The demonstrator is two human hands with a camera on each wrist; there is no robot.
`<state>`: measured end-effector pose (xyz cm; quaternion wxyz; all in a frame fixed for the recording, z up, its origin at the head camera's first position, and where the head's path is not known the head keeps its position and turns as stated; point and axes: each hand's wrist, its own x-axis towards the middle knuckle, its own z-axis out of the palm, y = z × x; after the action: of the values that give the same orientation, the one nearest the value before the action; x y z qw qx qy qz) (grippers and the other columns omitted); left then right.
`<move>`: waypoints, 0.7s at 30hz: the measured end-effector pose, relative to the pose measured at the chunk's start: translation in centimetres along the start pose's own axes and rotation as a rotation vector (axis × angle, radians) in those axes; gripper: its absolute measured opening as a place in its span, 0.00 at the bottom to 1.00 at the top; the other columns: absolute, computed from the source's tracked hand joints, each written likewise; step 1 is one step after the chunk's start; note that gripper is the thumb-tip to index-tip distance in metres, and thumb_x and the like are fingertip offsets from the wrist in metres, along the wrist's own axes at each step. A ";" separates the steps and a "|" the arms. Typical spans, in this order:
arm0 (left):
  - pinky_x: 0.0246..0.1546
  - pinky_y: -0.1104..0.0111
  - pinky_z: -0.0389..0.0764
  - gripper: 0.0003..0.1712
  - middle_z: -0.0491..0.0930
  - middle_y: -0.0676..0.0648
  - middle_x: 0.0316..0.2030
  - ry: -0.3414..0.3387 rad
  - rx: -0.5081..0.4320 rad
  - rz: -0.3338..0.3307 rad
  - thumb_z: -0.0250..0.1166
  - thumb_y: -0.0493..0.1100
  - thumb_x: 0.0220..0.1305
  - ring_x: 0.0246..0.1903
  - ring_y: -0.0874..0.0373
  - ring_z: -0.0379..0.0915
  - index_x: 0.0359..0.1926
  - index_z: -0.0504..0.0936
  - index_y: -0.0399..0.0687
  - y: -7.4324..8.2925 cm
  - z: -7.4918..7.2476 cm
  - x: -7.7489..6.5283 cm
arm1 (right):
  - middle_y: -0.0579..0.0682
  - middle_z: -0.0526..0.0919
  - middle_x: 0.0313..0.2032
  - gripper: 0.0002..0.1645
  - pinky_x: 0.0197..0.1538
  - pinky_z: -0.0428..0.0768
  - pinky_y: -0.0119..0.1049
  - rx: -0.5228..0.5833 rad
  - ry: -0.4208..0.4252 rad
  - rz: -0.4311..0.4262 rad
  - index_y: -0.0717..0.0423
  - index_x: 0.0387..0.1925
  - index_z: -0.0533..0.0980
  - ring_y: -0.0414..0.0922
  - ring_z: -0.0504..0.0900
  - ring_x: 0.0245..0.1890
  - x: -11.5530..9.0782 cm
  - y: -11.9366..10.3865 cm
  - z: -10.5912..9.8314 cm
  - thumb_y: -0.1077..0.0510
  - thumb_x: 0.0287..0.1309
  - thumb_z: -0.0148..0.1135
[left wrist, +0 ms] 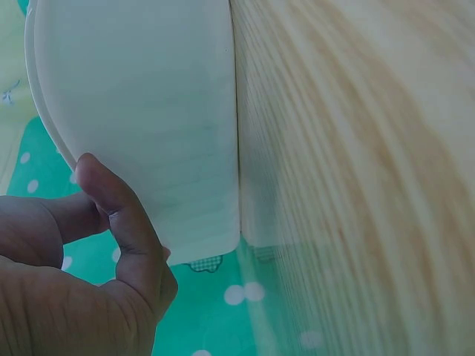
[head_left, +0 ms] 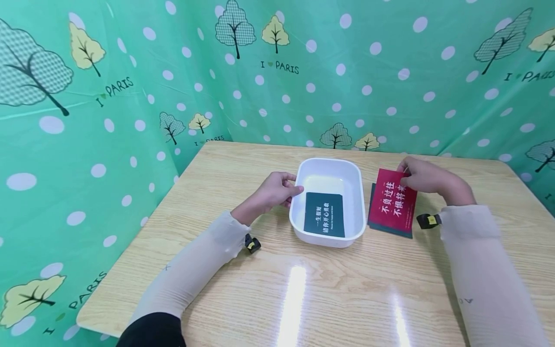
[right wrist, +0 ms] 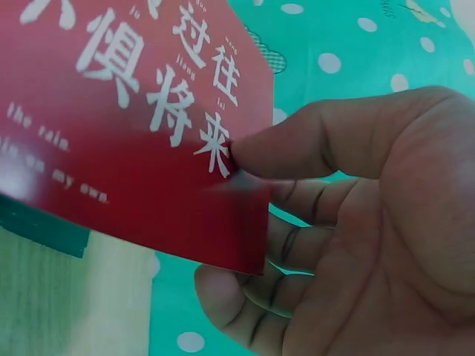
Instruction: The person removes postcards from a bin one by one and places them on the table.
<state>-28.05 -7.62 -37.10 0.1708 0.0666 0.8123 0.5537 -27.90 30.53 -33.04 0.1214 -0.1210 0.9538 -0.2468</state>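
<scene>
A white plastic basin (head_left: 361, 193) stands on the table, with a dark green notebook (head_left: 323, 214) with white lettering lying inside it. My left hand (head_left: 277, 192) grips the basin's left rim, its thumb at the top edge and its other fingers along the outer side. To the right of the basin, my right hand (head_left: 427, 179) pinches a thin red notebook (head_left: 392, 200) with white lettering by its far right corner. In the right wrist view the thumb presses on its printed cover. Beneath the red notebook, another dark green notebook (head_left: 390, 231) shows at the edges.
The light wood-grain table (head_left: 243, 299) carries bright light reflections near the front. A green curtain (head_left: 303, 106) with dots and trees hangs behind the table and along its left side. Each wrist wears a small black device, such as the right one (head_left: 428, 221).
</scene>
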 end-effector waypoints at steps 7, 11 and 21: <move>0.22 0.67 0.83 0.23 0.77 0.44 0.33 0.005 0.000 0.001 0.66 0.42 0.66 0.23 0.57 0.76 0.59 0.72 0.42 0.0 0.0 0.0 | 0.64 0.75 0.42 0.19 0.37 0.79 0.42 -0.019 -0.047 0.011 0.70 0.49 0.65 0.55 0.74 0.38 0.6 0.4 0.9 0.64 0.61 0.58; 0.22 0.67 0.83 0.23 0.77 0.44 0.32 0.004 0.000 0.003 0.66 0.42 0.66 0.23 0.57 0.76 0.59 0.72 0.41 0.0 0.0 0.0 | 0.65 0.74 0.43 0.18 0.38 0.79 0.43 -0.036 -0.061 0.027 0.70 0.48 0.66 0.55 0.74 0.39 0.9 0.6 1.3 0.64 0.61 0.58; 0.22 0.67 0.83 0.23 0.76 0.44 0.32 0.010 -0.003 -0.003 0.66 0.42 0.66 0.23 0.56 0.75 0.59 0.72 0.41 0.0 0.0 0.0 | 0.63 0.76 0.41 0.16 0.38 0.80 0.43 -0.053 -0.071 0.027 0.71 0.47 0.68 0.54 0.75 0.38 1.6 1.3 2.3 0.66 0.59 0.58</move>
<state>-28.02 -7.58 -37.06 0.1677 0.0626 0.8123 0.5551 -28.97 30.12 -35.88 0.1555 -0.1200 0.9566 -0.2153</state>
